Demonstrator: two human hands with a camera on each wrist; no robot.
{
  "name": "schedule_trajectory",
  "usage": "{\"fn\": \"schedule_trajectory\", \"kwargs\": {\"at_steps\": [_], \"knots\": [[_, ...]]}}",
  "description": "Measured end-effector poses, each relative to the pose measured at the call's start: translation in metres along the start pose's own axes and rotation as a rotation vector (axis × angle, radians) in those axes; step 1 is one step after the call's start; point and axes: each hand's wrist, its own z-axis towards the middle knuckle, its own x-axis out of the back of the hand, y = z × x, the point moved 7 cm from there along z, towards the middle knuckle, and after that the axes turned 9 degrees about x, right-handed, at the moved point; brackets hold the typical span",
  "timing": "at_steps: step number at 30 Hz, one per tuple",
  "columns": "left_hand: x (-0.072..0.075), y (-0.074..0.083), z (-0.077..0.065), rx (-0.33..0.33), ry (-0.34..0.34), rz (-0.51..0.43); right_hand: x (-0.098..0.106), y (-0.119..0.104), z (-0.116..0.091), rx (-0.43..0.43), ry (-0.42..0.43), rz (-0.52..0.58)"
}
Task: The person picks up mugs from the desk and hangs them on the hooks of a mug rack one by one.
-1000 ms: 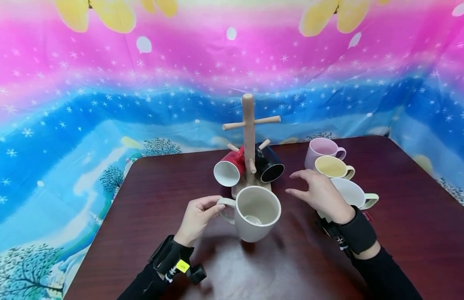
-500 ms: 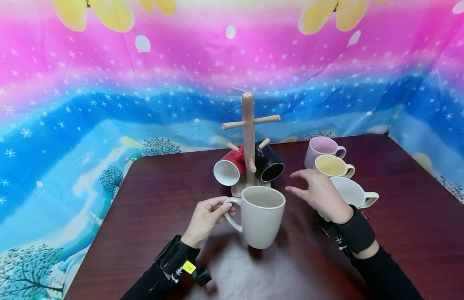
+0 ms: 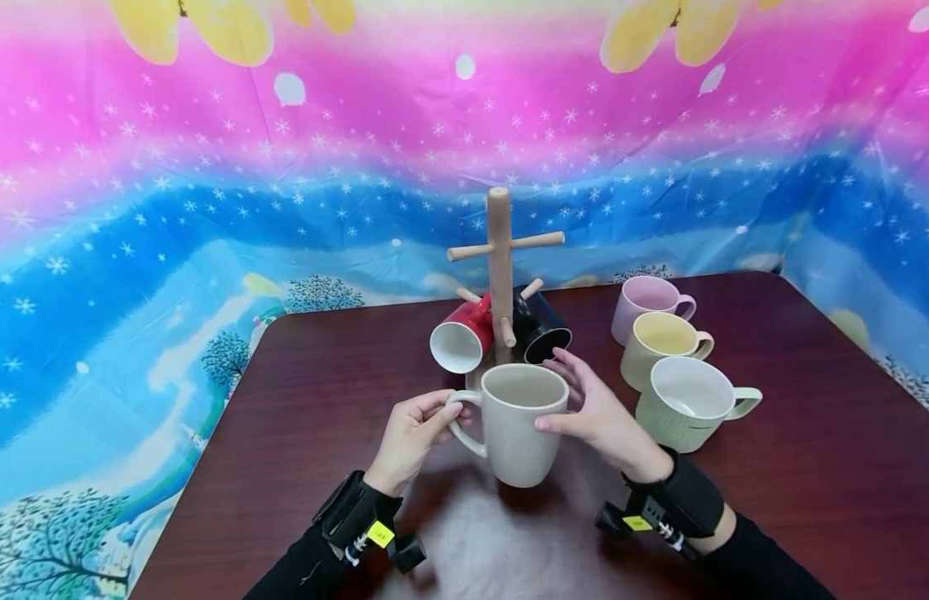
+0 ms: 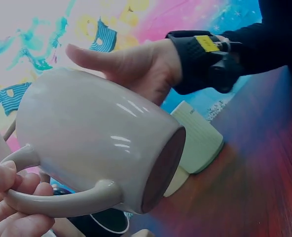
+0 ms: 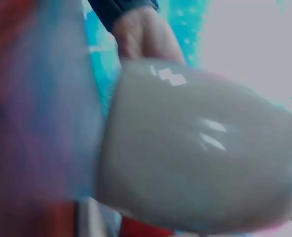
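Observation:
A light grey mug is held upright just above the table, its handle pointing left. My left hand pinches that handle between thumb and fingers. At the mug's right side is my right hand, thumb and fingers spread around the wall; whether it touches cannot be told. In the right wrist view the mug's smooth wall fills most of the picture. Behind stands a wooden mug rack, with a red mug and a black mug hanging on its lower pegs.
Along the right side of the table stand a pink mug, a yellow mug and a pale green mug, handles to the right. Bare upper pegs stick out of the rack. A patterned cloth hangs behind the table.
My right hand has moved left from beside the standing mugs to the grey mug. The left hand has shifted the grey mug slightly right and turned it more upright.

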Motion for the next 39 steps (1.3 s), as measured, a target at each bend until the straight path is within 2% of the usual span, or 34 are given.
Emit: {"fn": "schedule_trajectory", "kwargs": {"at_steps": [5, 10, 17, 21, 23, 26, 30, 35, 39], "knots": [[-0.001, 0.001, 0.000, -0.007, -0.015, -0.042, -0.015, 0.012, -0.002, -0.025, 0.054, 0.097], [-0.002, 0.001, 0.001, -0.004, -0.012, -0.040, -0.022, 0.013, -0.003, 0.034, 0.114, 0.150], [0.000, 0.000, 0.000, 0.025, -0.004, -0.070, -0.026, 0.018, -0.004, 0.054, 0.121, 0.186], [0.005, 0.006, -0.001, -0.022, 0.013, 0.004, -0.027, 0.020, -0.005, 0.072, 0.124, 0.240], [0.010, 0.010, -0.002, -0.059, 0.038, 0.001, -0.028, 0.020, -0.007, 0.088, 0.143, 0.295], [0.024, 0.016, -0.001, -0.090, 0.107, -0.048, -0.029, 0.022, -0.010, 0.117, 0.212, 0.410], [0.039, 0.020, 0.000, -0.083, 0.172, -0.110, -0.027, 0.027, -0.015, 0.165, 0.359, 0.549], [0.043, 0.022, 0.002, -0.057, 0.156, -0.103, -0.021, 0.031, -0.012, 0.193, 0.468, 0.610], [0.040, 0.016, 0.007, -0.001, 0.111, -0.010, -0.013, 0.032, -0.001, 0.209, 0.521, 0.624]]}}
